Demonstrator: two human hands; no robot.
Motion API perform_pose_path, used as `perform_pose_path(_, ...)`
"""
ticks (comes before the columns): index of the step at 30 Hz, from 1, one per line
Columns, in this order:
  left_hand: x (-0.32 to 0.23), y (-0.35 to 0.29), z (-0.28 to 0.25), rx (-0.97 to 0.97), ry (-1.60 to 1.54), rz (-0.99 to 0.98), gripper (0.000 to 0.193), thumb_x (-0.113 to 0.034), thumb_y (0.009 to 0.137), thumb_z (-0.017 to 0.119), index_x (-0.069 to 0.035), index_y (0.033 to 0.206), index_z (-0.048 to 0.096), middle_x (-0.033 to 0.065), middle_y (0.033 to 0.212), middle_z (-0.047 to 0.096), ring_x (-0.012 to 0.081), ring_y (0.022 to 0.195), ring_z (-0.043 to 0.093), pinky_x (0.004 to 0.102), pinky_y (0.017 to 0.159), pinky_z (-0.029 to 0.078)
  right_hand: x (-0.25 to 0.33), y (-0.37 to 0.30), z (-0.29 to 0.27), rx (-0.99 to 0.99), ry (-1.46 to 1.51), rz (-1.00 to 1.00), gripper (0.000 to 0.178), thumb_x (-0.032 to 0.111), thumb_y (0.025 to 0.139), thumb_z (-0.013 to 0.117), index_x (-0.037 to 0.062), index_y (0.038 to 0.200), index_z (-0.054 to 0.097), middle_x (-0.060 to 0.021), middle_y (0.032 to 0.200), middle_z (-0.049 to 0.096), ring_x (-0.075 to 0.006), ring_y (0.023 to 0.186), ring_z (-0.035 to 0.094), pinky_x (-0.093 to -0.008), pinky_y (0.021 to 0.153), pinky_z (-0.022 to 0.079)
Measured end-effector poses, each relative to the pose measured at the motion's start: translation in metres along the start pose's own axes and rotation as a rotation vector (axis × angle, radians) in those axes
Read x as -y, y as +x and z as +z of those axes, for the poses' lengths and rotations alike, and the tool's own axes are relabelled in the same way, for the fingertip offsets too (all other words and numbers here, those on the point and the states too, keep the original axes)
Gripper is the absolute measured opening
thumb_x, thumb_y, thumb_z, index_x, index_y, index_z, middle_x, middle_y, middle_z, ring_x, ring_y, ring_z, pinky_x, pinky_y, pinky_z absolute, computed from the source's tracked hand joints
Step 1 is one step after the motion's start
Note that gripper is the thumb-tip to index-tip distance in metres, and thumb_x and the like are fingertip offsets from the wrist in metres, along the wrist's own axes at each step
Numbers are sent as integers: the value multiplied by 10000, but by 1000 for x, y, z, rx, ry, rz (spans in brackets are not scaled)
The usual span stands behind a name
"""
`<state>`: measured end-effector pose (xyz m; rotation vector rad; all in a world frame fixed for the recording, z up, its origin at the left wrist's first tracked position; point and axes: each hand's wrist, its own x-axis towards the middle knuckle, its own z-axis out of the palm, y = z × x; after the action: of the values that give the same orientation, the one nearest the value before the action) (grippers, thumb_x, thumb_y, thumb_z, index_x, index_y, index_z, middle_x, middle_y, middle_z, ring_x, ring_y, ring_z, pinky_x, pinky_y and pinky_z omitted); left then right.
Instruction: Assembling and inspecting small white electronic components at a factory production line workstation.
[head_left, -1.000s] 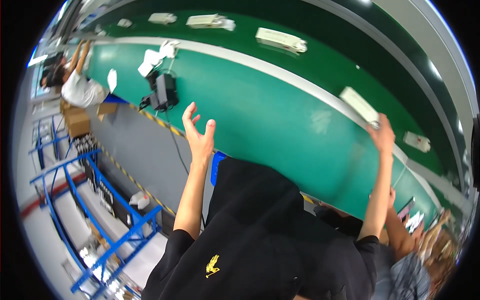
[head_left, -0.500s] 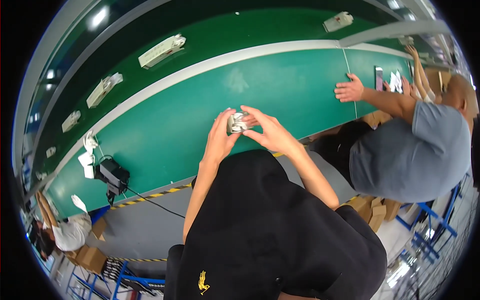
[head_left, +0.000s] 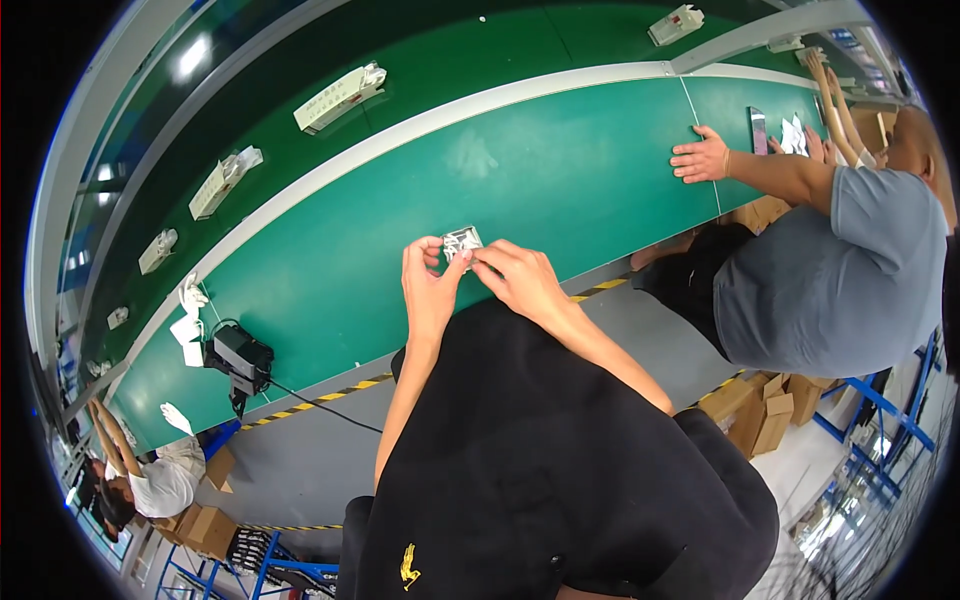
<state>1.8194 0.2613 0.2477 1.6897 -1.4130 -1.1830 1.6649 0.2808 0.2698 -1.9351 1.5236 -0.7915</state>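
At the near side of the green bench (head_left: 350,270), right in front of me, I hold a small white box (head_left: 463,238) whose open end faces up. Crumpled white stuff, perhaps a bundled cable, shows inside, too small to make out. My left hand (head_left: 430,290) is closed on the box's left side, the thumb at its near edge. With fingers drawn together, my right hand (head_left: 522,282) grips the near right corner of the box. Its fingertips partly cover that corner.
Long white boxes (head_left: 340,98) with stuffed ends lie on the darker green strip beyond the pale rail (head_left: 400,132). A black device (head_left: 240,355) with a cord and white pieces (head_left: 188,335) sit at left. A co-worker's hand (head_left: 702,157) rests on the bench at right.
My hands have turned the small box so its open end shows, and my right fingers have closed in at its near corner. The whole view has shifted slightly.
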Motion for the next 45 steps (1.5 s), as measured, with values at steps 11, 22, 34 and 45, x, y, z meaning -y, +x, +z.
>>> perform_pose_path(11, 12, 9, -55, 302, -151, -65, 328, -78, 848, 596, -22, 1170, 569, 44, 768, 556, 114, 619, 502, 248, 592, 448, 50, 12, 16, 83, 13, 89, 191, 83, 806, 611, 42, 993, 610, -128, 797, 587, -334, 682, 596, -417, 573, 481)
perform_pose_path(22, 37, 23, -84, 131, -308, -75, 258, -25, 840, 555, -9, 1094, 598, 130, 974, 622, 186, 840, 626, 301, 714, 500, 80, 35, 47, 60, -46, 112, 291, 118, 817, 610, 92, 1106, 586, -125, 878, 631, -312, 740, 625, -397, 625, 507)
perform_pose_path(34, 45, -16, -125, 40, -80, 164, 182, -204, 841, 568, -91, 973, 624, 114, 929, 600, 320, 823, 603, 409, 701, 498, 111, 7, 85, 137, -94, 53, 421, 32, 847, 570, 84, 1261, 520, -123, 936, 637, -271, 758, 630, -361, 654, 489)
perform_pose_path(45, 62, 15, -128, 44, 0, -29, 203, -222, 817, 606, -44, 849, 514, 133, 867, 602, 331, 786, 602, 424, 644, 472, 101, 30, 101, 215, -195, 36, 354, 77, 849, 565, 91, 1202, 569, -128, 818, 591, -293, 685, 595, -386, 606, 467)
